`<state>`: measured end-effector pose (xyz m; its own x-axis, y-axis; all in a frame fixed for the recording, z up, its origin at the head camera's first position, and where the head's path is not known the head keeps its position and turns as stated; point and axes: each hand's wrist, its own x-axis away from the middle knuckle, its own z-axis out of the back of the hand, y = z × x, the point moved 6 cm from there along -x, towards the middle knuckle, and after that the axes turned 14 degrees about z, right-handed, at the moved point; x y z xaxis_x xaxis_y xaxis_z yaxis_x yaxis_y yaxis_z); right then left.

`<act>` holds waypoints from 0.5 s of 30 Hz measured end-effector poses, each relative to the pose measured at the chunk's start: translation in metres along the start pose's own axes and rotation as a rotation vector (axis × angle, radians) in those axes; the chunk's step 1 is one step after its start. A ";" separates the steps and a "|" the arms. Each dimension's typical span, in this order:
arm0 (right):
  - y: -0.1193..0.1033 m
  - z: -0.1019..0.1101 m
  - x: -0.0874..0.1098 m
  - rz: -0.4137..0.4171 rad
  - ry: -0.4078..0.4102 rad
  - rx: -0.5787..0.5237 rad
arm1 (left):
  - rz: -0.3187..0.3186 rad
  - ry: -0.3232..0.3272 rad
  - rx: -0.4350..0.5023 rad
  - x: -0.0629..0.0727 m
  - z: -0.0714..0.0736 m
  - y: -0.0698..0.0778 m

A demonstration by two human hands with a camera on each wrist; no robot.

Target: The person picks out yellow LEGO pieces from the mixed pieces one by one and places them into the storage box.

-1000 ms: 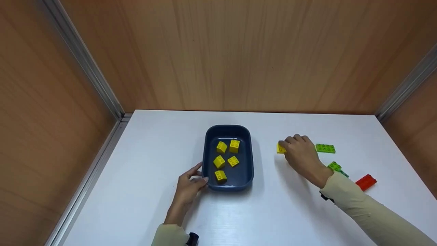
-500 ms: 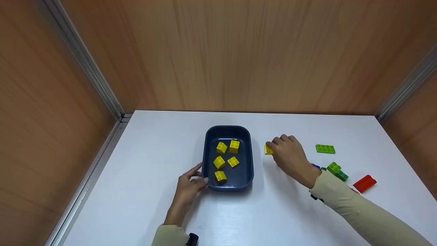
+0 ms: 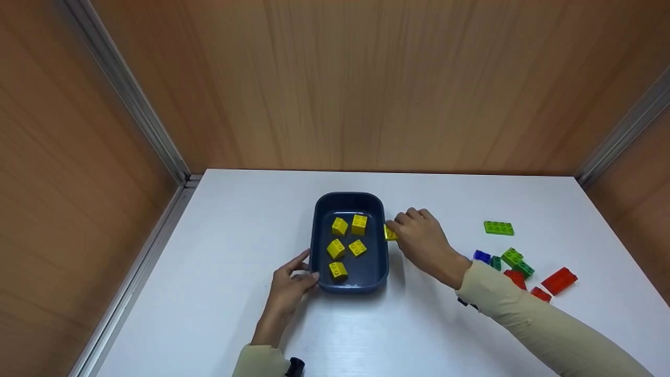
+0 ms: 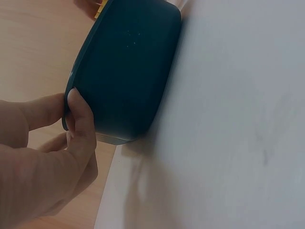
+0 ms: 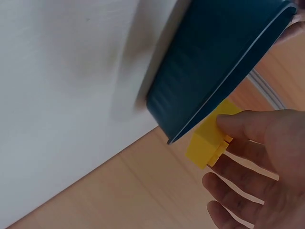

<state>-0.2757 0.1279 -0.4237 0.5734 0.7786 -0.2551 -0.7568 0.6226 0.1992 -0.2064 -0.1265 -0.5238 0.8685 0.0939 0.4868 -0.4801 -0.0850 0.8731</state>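
A dark blue rectangular tub (image 3: 349, 287) stands on the white table with several yellow toy bricks (image 3: 336, 248) inside. My left hand (image 3: 291, 285) pinches the tub's rim at its near left corner, thumb on one side and fingers on the other, as the left wrist view shows. At the tub's right rim, my right hand (image 3: 426, 243) holds another yellow brick (image 5: 209, 136) between thumb and fingers. In the right wrist view that brick is level with the rim, just above it, studs turned toward the palm.
Right of the tub lie a flat light green brick (image 3: 499, 228), a blue brick (image 3: 482, 256), green bricks (image 3: 513, 256) and red bricks (image 3: 559, 281), some partly behind the right sleeve. Wooden panels (image 3: 366, 89) wall in the table's back and sides.
My right hand has moved left with the yellow brick, from beside the green bricks to the tub's right rim. Blue and red bricks have come into view behind it. My left hand stays put.
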 end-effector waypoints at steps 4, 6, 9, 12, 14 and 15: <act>-0.010 0.002 -0.007 0.026 -0.013 0.004 | 0.004 0.001 0.000 0.001 0.000 0.000; -0.015 0.002 -0.011 0.043 -0.022 0.012 | 0.004 0.001 0.000 0.001 0.000 0.000; -0.022 0.002 -0.018 0.075 -0.028 0.033 | 0.000 -0.001 0.003 0.002 0.000 0.001; -0.028 0.002 -0.023 0.114 -0.024 0.060 | -0.006 -0.007 0.007 0.003 0.000 0.001; -0.032 0.002 -0.027 0.142 -0.016 0.073 | -0.009 -0.010 0.007 0.003 -0.001 0.002; -0.033 0.002 -0.029 0.155 -0.014 0.077 | -0.010 -0.013 0.008 0.003 -0.001 0.002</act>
<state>-0.2662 0.0851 -0.4213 0.4565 0.8663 -0.2028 -0.8105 0.4989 0.3070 -0.2050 -0.1256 -0.5208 0.8745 0.0820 0.4780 -0.4709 -0.0920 0.8774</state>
